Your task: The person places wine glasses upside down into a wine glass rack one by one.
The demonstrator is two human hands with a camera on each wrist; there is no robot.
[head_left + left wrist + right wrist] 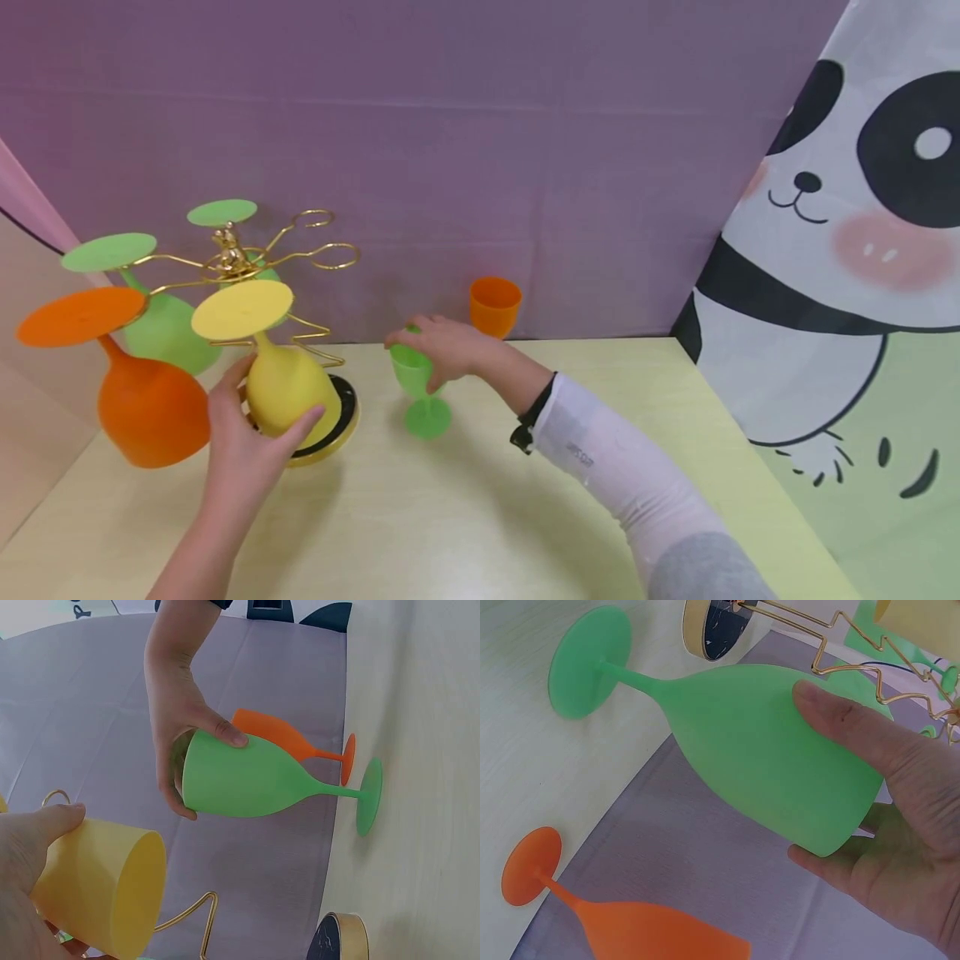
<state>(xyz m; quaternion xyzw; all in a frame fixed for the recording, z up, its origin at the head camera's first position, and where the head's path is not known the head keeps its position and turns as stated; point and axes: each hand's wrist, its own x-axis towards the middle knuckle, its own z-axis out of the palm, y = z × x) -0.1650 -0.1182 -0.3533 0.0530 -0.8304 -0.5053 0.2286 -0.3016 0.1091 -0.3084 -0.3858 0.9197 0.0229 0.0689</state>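
Observation:
In the head view, my left hand (243, 446) holds the bowl of a yellow goblet (288, 387), thumb on one side and fingers on the other. That goblet hangs upside down at the gold wire rack (231, 254), foot on top. To the right, my right hand (446, 346) grips a green goblet (411, 375) around its bowl near the rim. This goblet stands upright, its foot at the tabletop. In the right wrist view, the thumb lies along the side of the green bowl (757, 750), with the fingers partly hidden behind it.
An orange goblet (495, 308) stands upright behind my right hand. Another orange goblet (153, 412) and green goblets (168, 329) hang inverted on the rack's left and back. Two bare wire loops (337, 265) point right. A purple backdrop (450, 167) borders the table.

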